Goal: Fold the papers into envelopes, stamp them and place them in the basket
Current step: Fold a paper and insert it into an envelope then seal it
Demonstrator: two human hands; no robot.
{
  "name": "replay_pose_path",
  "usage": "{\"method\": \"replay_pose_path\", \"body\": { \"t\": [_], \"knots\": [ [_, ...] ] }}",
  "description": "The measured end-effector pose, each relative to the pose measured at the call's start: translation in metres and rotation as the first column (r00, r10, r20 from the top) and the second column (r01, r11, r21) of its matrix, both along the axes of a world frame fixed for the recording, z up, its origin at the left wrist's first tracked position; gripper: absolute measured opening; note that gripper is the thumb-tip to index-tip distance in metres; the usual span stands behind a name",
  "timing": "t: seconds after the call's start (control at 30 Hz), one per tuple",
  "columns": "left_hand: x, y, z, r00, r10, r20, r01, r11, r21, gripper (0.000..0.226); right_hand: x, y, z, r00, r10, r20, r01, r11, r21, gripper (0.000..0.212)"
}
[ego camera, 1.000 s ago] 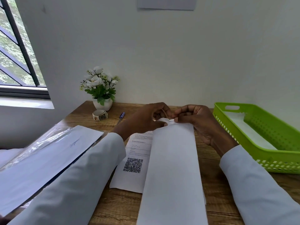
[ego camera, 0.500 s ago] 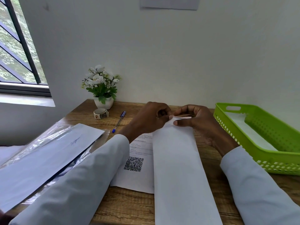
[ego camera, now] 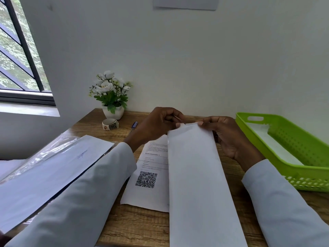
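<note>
The long white folded paper strip (ego camera: 195,175) runs off the bottom edge of the view, so its near end is not visible, and it covers the right part of the white printed sheet with a black QR code (ego camera: 146,179) lying flat on the brown wooden table (ego camera: 138,227). The small print on that sheet is too fine to read. The blue pen (ego camera: 133,126) beyond it is partly hidden behind the left wrist. At the left, a stack of white sheets in a clear plastic sleeve (ego camera: 53,168) is cut off by the frame edge and partly covered by the left white sleeve (ego camera: 85,196); a short handwritten mark on the top sheet is illegible. The left hand (ego camera: 156,125) is raised above the table with fingers curled, pinching the far left corner of the strip between thumb and fingertips. The right hand (ego camera: 226,134) grips the far right corner, thumb on top and the remaining fingers curled behind the paper, where they are mostly hidden. The far end of the strip is lifted off the table between both hands. The bright green perforated plastic basket (ego camera: 302,154) stands at the right, apart from the strip, with white paper lying inside; its near right corner is cut off. A small roll of stamps (ego camera: 110,124) sits just in front of a white pot of white artificial flowers (ego camera: 111,97) near the wall.
</note>
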State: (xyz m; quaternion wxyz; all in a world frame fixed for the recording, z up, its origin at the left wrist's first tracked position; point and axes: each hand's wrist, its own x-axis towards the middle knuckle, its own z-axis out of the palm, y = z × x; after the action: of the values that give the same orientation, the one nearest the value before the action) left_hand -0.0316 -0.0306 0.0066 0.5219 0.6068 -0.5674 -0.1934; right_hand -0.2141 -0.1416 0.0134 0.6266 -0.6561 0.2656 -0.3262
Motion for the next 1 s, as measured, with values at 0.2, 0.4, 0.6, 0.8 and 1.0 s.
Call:
{"method": "replay_pose_path", "body": {
  "t": [0.2,0.4,0.6,0.8,1.0],
  "knots": [
    [0.006,0.012,0.0,0.965,-0.039,-0.26,0.055,0.997,0.055,0.025,0.001,-0.003,-0.001,0.998,-0.053,0.024,0.052,0.998,0.048,0.006],
    [-0.002,0.009,-0.012,0.92,-0.005,-0.391,0.019,0.999,0.031,0.015,0.001,-0.003,-0.003,0.996,0.016,0.089,-0.021,0.998,0.057,0.006],
    [0.002,0.008,-0.012,0.857,0.051,-0.513,-0.072,0.997,-0.022,0.011,-0.006,-0.011,-0.002,0.998,0.042,0.043,-0.04,0.999,-0.029,0.009],
    [0.007,0.007,-0.014,0.857,0.028,-0.514,-0.062,0.997,-0.049,0.013,-0.005,-0.011,-0.002,0.995,0.076,0.067,-0.072,0.996,-0.06,0.023],
    [0.01,0.007,-0.016,0.916,-0.02,-0.401,-0.031,0.992,-0.12,0.012,-0.003,-0.011,-0.001,0.995,-0.007,0.095,0.019,0.992,-0.127,0.023]
  ]
}}
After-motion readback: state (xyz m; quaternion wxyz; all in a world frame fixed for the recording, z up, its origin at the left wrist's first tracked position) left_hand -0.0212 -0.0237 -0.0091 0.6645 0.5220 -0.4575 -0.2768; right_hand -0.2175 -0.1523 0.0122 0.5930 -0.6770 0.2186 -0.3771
